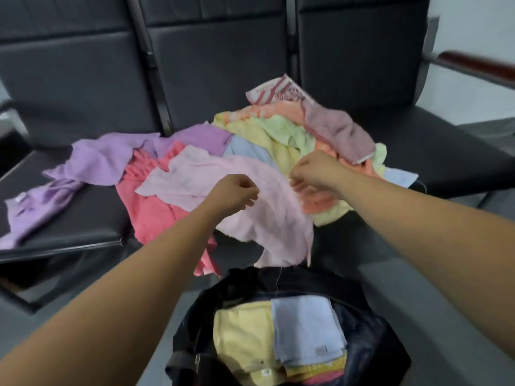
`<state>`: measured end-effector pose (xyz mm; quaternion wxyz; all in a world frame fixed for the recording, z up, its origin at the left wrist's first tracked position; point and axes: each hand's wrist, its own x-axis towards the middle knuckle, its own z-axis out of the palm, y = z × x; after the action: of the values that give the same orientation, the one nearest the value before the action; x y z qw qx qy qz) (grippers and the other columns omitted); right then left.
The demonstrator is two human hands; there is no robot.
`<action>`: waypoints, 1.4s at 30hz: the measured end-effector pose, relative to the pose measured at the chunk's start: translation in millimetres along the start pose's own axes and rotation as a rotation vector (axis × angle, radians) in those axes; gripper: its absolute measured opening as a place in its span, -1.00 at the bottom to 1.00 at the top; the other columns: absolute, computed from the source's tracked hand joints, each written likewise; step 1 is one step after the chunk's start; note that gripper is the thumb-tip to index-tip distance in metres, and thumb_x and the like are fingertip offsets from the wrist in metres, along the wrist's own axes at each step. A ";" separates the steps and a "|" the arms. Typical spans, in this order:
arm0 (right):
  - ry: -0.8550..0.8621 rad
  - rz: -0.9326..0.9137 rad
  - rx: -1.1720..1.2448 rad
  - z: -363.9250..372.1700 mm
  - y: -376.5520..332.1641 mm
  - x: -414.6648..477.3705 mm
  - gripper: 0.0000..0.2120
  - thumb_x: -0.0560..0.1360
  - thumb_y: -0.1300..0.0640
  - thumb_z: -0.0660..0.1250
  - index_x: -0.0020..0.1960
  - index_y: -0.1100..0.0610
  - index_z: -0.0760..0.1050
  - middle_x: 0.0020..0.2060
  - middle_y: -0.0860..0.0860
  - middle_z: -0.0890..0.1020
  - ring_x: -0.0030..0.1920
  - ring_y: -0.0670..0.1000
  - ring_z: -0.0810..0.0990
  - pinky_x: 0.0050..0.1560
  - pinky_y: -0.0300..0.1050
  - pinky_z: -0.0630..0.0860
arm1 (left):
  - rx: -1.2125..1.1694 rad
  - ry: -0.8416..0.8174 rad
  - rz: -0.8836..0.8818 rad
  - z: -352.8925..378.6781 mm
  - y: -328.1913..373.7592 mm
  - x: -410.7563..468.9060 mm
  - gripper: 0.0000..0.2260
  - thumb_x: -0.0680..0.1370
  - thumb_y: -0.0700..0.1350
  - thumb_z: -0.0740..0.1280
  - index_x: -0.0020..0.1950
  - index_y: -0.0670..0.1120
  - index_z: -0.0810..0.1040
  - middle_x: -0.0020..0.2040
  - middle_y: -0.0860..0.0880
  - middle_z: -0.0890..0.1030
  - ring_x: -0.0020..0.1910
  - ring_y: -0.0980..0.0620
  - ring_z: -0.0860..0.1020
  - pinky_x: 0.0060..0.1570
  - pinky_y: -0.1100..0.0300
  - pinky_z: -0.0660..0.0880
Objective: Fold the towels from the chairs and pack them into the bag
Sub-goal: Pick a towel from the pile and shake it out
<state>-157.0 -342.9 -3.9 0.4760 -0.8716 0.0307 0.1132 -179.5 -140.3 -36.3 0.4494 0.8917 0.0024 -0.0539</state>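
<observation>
- Head view: your left hand (234, 195) has its fingers curled, pinching the pale pink towel (278, 227) near its middle.
- Your right hand (317, 171) pinches the same towel at its right edge, fingers bent tight.
- That towel's far part lies on the heap; its near corner hangs just above the bag (376, 349).
- The bag sits nearest you, mouth open. A folded yellow towel (242, 330) on the left and a folded light blue towel (303, 327) on the right lie inside, touching.
- Unfolded heap on the black chairs (83, 87): purple towel (106, 160) left, coral towel (150, 210) beside it, green towel (281, 132) and mauve towel (340, 132) far right.
</observation>
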 end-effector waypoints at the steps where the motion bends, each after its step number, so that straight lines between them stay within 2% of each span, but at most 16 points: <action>1: 0.063 -0.049 -0.028 -5.3 -10.5 2.7 -0.80 0.54 0.29 0.31 0.12 0.33 0.59 0.01 0.23 0.69 -0.03 0.12 0.70 -0.06 0.05 0.67 | 0.034 0.041 0.016 -8.2 4.1 5.6 -0.88 0.58 -0.19 0.31 0.00 -0.20 0.62 -0.07 -0.07 0.69 -0.11 0.00 0.65 0.00 0.06 0.60; 4: 0.222 -0.155 -0.218 -12.0 -27.0 12.5 -0.67 0.50 0.30 0.37 0.23 0.42 0.54 0.16 0.33 0.61 0.13 0.27 0.63 0.14 0.20 0.58 | 0.227 0.138 0.039 -21.3 3.4 25.4 -0.88 0.58 -0.17 0.32 0.06 -0.11 0.63 0.01 -0.03 0.64 -0.04 -0.02 0.58 -0.05 0.09 0.52; 6: 0.259 -0.188 -0.317 -8.9 -25.3 24.0 -0.63 0.51 0.25 0.39 0.27 0.40 0.53 0.21 0.30 0.59 0.18 0.27 0.59 0.14 0.13 0.55 | 0.342 0.191 0.046 -21.4 -7.4 39.9 -0.77 0.58 -0.15 0.34 0.22 -0.08 0.60 0.20 -0.08 0.55 0.13 -0.08 0.54 0.04 0.13 0.46; 9: 0.206 -0.257 -0.355 8.1 -14.3 43.6 -0.66 0.52 0.15 0.41 0.27 0.23 0.57 0.24 0.13 0.61 0.21 0.12 0.58 0.13 -0.11 0.48 | 0.400 0.252 -0.003 -18.1 -32.1 57.2 -0.60 0.60 -0.17 0.32 0.45 -0.08 0.46 0.45 -0.16 0.36 0.38 -0.20 0.41 0.31 0.01 0.39; 12: 0.101 -0.293 -0.357 36.9 -4.6 64.4 -0.58 0.52 0.02 0.45 0.31 0.19 0.54 0.22 0.10 0.60 0.20 0.10 0.57 0.13 -0.10 0.46 | 0.411 0.217 -0.121 -17.5 -59.0 69.7 -0.50 0.65 -0.11 0.26 0.58 -0.09 0.25 0.49 -0.22 0.31 0.41 -0.28 0.39 0.37 -0.04 0.34; 14: 0.056 -0.275 -0.400 55.2 0.8 77.3 -0.56 0.52 -0.01 0.45 0.29 0.20 0.51 0.21 0.11 0.57 0.19 0.14 0.55 0.11 -0.06 0.46 | 0.461 0.173 -0.146 -18.2 -73.0 74.0 -0.58 0.65 -0.10 0.25 0.49 -0.15 0.34 0.34 -0.26 0.44 0.28 -0.28 0.47 0.28 -0.01 0.39; 18: 0.116 -0.322 -0.497 75.2 3.3 88.4 -0.84 0.51 0.14 0.38 0.02 0.22 0.56 -0.03 0.13 0.63 0.00 0.18 0.59 -0.14 -0.04 0.44 | 0.394 0.274 -0.084 -25.4 -88.1 72.1 -0.91 0.60 -0.14 0.34 0.02 -0.15 0.59 -0.03 -0.10 0.57 -0.02 -0.12 0.53 -0.11 0.12 0.38; 21: 0.131 -0.403 -0.331 77.3 -9.7 79.6 -0.92 0.49 0.19 0.36 -0.15 0.20 0.56 -0.27 0.03 0.57 -0.21 0.05 0.53 -0.26 -0.07 0.38 | 0.357 0.352 -0.019 -35.4 -84.3 64.5 -0.87 0.58 -0.13 0.38 -0.15 -0.07 0.49 -0.19 -0.01 0.51 -0.13 -0.09 0.51 -0.26 0.14 0.24; 25: 0.046 -0.385 0.145 64.8 -45.3 50.6 -0.74 0.49 0.26 0.32 -0.31 0.08 0.33 -0.42 -0.10 0.36 -0.41 -0.14 0.30 -0.40 -0.26 0.25 | 0.096 0.435 0.041 -56.7 -58.9 48.3 -0.84 0.62 -0.09 0.34 -0.10 -0.10 0.43 -0.21 0.04 0.48 -0.20 0.03 0.43 -0.23 0.12 0.27; 29: -0.071 -0.317 0.485 47.2 -82.1 14.2 -0.69 0.46 0.24 0.33 -0.41 0.03 0.38 -0.42 -0.03 0.38 -0.29 -0.01 0.35 -0.23 -0.09 0.29 | -0.158 0.363 0.136 -86.0 -22.6 13.6 -0.81 0.61 -0.12 0.32 -0.17 -0.04 0.38 -0.26 0.04 0.42 -0.27 0.07 0.37 -0.23 0.15 0.29; 31: -0.206 -0.321 0.647 39.4 -102.9 -7.6 -0.91 0.33 0.20 0.37 -0.17 0.13 0.52 -0.20 0.11 0.49 -0.14 0.14 0.43 -0.06 0.04 0.35 | -0.276 0.288 0.205 -103.4 -2.7 -8.6 -0.87 0.53 -0.09 0.33 -0.16 -0.03 0.40 -0.26 -0.02 0.42 -0.27 0.03 0.37 -0.26 0.14 0.29; 33: -0.346 -0.297 0.741 28.2 -122.1 -33.4 -0.63 0.26 0.18 0.39 0.06 0.17 0.50 -0.01 0.19 0.48 0.00 0.21 0.46 0.05 0.11 0.37 | -0.431 0.168 0.265 -119.8 16.7 -28.9 -0.93 0.45 -0.12 0.30 -0.09 -0.03 0.44 -0.24 -0.03 0.46 -0.28 0.03 0.38 -0.29 0.14 0.28; 35: -0.418 -0.364 0.745 15.5 -138.7 -60.9 -0.92 0.40 0.22 0.32 -0.23 0.23 0.52 -0.19 0.18 0.55 -0.10 0.20 0.54 0.04 0.01 0.46 | -0.554 0.009 0.310 -132.1 33.8 -48.5 -0.81 0.49 -0.17 0.26 0.09 -0.03 0.50 -0.09 0.02 0.58 -0.23 0.06 0.48 -0.26 0.18 0.39; 38: -0.507 -0.478 0.709 -1.7 -155.0 -91.7 -0.46 0.57 0.32 0.09 -0.53 0.07 0.52 -0.45 0.00 0.56 -0.37 0.00 0.56 -0.24 -0.15 0.51 | -0.486 -0.167 0.336 -143.1 50.2 -76.1 -0.65 0.60 -0.22 0.24 0.37 0.03 0.48 0.15 0.02 0.60 -0.02 0.04 0.57 -0.08 0.15 0.52; 40: -0.478 -0.517 0.711 -10.0 -163.1 -107.7 -0.51 0.56 0.33 0.11 -0.50 0.06 0.46 -0.44 0.00 0.50 -0.39 -0.01 0.51 -0.27 -0.13 0.45 | -0.327 -0.184 0.318 -147.9 58.7 -92.5 -0.78 0.59 -0.12 0.37 0.23 -0.06 0.59 0.03 -0.06 0.61 -0.07 -0.04 0.54 -0.05 0.07 0.46; 42: -0.402 -0.518 0.720 -17.9 -168.5 -119.2 -0.55 0.53 0.33 0.14 -0.49 0.07 0.44 -0.44 0.01 0.48 -0.38 -0.01 0.49 -0.26 -0.10 0.42 | -0.124 -0.138 0.267 -154.6 62.0 -104.6 -0.89 0.55 -0.04 0.46 0.01 -0.05 0.69 -0.12 0.05 0.66 -0.15 0.08 0.57 -0.02 0.16 0.44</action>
<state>-242.7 -272.5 171.1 0.7564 -0.5913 -0.2426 0.1393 -265.8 -48.7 115.0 0.5057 0.8489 -0.1435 -0.0546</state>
